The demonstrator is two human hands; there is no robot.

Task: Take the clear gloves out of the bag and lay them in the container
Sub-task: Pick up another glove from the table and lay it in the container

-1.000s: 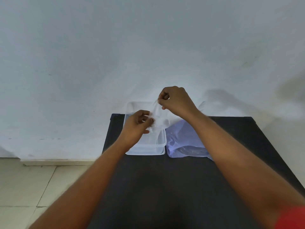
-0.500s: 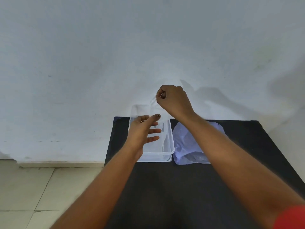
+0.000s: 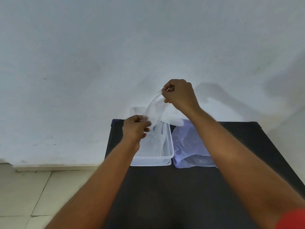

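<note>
A thin clear glove (image 3: 155, 108) hangs stretched above the clear plastic container (image 3: 170, 146). My right hand (image 3: 179, 95) pinches its upper end, raised in front of the wall. My left hand (image 3: 135, 128) is closed on its lower end, over the container's left side. The pale bluish plastic bag (image 3: 189, 146) lies flat on the black table (image 3: 165, 195), right of the container and partly under my right forearm. Any gloves lying inside the container are too transparent to make out.
The black table stands against a white wall (image 3: 99, 63). Its left edge drops to a tiled floor (image 3: 24, 195). Container and bag sit side by side at the table's far edge.
My left hand, open with fingers spread half a second ago, has closed on the glove's lower end. My right hand stays raised holding the upper end.
</note>
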